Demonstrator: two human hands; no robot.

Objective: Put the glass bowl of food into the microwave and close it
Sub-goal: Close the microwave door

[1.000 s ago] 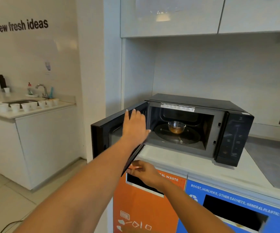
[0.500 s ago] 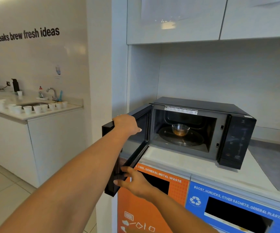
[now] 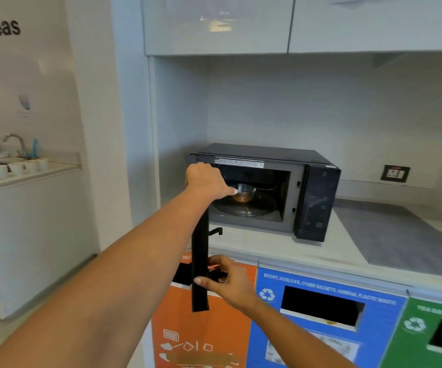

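Glass bowl (image 3: 243, 192) of brown food sits on the turntable inside the black microwave (image 3: 318, 192). Its door (image 3: 200, 261) stands open, edge-on to the camera. The left hand (image 3: 206, 180) curls over the door's top edge; the right hand (image 3: 228, 282) pinches its lower part. Orange bin (image 3: 201, 335) and blue bin (image 3: 320, 314) stand below the counter (image 3: 267, 248).
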